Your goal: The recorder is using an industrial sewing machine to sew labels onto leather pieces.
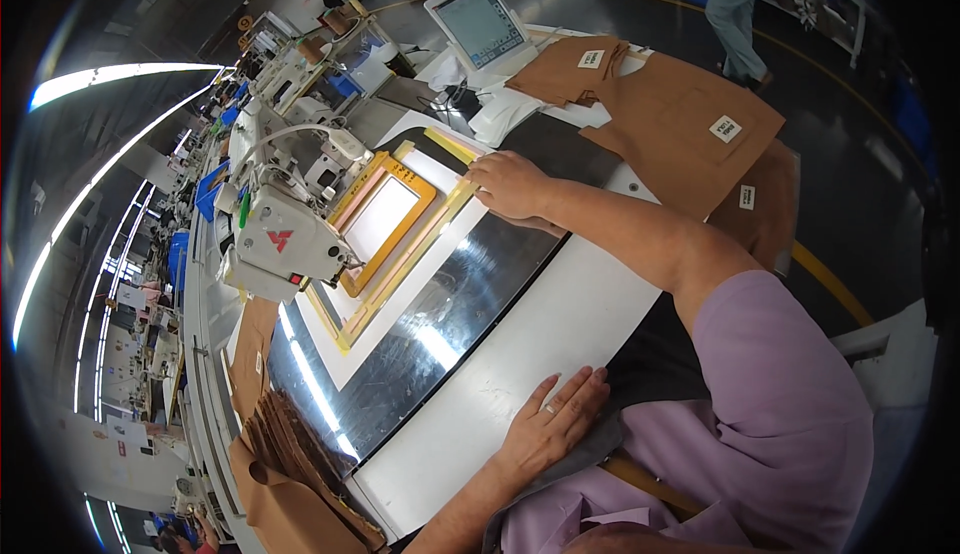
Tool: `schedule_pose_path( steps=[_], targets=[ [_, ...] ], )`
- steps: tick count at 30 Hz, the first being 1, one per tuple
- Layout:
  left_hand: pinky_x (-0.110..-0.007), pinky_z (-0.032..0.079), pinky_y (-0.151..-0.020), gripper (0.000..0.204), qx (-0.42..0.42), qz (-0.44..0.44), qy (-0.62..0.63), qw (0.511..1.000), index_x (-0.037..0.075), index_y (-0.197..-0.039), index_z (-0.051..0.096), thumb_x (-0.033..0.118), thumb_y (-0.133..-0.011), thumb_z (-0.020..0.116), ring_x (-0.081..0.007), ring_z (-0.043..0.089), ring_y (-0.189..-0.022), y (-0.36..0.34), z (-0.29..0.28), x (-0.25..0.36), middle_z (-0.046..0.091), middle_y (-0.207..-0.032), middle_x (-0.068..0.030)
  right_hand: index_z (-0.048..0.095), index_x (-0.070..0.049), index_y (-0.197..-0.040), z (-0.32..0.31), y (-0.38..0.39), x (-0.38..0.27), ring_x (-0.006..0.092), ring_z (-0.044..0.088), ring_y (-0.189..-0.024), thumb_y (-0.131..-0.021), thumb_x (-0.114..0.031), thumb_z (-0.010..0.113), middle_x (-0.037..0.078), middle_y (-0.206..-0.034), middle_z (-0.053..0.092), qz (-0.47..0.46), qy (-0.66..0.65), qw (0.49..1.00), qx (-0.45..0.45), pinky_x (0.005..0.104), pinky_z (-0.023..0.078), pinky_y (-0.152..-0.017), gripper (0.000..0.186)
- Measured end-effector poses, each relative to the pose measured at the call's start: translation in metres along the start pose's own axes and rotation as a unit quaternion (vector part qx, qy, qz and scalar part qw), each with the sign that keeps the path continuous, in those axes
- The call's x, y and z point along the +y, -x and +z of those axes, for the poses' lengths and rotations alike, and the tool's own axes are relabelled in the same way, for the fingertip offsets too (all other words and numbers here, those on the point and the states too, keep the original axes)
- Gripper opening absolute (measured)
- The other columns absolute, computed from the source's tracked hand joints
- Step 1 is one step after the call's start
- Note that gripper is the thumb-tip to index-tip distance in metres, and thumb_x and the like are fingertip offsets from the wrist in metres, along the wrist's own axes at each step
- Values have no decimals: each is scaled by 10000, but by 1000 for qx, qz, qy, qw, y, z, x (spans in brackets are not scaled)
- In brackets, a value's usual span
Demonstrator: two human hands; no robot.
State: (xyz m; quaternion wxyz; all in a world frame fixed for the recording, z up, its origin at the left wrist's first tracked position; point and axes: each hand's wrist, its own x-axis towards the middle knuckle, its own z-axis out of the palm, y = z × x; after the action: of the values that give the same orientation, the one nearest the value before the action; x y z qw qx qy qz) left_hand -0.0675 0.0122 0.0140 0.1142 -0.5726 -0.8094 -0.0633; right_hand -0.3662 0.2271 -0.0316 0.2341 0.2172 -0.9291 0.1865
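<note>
My left hand (556,420), a ring on one finger, lies flat with fingers stretched out on the near white tabletop edge (470,424). Farther off, my right hand (512,188) has its fingers curled at the right edge of a white sewing template (415,306) bordered with yellow strips. The thumb side is partly hidden. On the template, a yellow rectangular clamp frame (405,244) sits around a pale window. A sewing machine head (285,239) stands over the frame's left side. Beneath the template is a shiny metal plate (440,329).
Brown fabric pieces with white labels (690,119) lie at the right; stacked brown pieces (290,474) rest at the lower left. A control screen (478,22) stands at the back. Beyond it, a person (738,14) is in the aisle. More machines line the left.
</note>
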Motion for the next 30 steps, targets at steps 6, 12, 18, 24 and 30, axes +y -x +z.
schedule_pose_path(
  steps=[6, 12, 18, 24, 30],
  targets=[
    [-418, 409, -1145, 499, -24, 3, 69, 997, 90, -1393, 617, 213, -921, 720, -209, 499, -1427, -40, 2, -20, 503, -1558, -81, 652, -53, -1294, 0, -1, -1, 269, 534, -1334, -973, -259, 539, 112, -1374, 625, 1, -4, 1000, 3, 439, 381, -1146, 398],
    [-437, 427, -1130, 530, 11, 4, 154, 988, 73, -1394, 606, 212, -899, 735, -260, 516, -1404, -57, 22, -46, 508, -1540, -121, 677, -76, -1244, 1, -4, 0, 285, 549, -1300, -956, -237, 612, 107, -1325, 639, -23, -54, 996, 64, 440, 407, -1118, 337],
    [-440, 470, -1078, 448, 69, -38, 212, 974, 53, -1306, 666, 202, -892, 752, -282, 598, -1314, -52, 34, -54, 618, -1414, -146, 705, -80, -1129, -24, -29, 40, 306, 626, -1117, -919, -332, 716, 120, -1181, 632, 101, -42, 990, 88, 455, 507, -975, 329],
    [-432, 487, -1054, 463, 96, -57, 243, 964, 33, -1293, 668, 169, -864, 775, -283, 635, -1256, -46, 33, -66, 638, -1385, -142, 707, -18, -1123, -29, -77, 107, 361, 671, -1100, -905, -339, 746, 185, -1164, 677, 250, 97, 962, 41, 447, 539, -938, 389],
    [-410, 525, -1010, 431, 97, -70, 271, 955, 38, -1278, 679, 157, -873, 765, -276, 678, -1160, -46, 34, -68, 660, -1347, -138, 748, -3, -981, -23, -86, 136, 373, 713, -998, -886, -189, 686, 213, -1028, 735, 211, 144, 967, 10, 472, 562, -885, 217]
  ],
)
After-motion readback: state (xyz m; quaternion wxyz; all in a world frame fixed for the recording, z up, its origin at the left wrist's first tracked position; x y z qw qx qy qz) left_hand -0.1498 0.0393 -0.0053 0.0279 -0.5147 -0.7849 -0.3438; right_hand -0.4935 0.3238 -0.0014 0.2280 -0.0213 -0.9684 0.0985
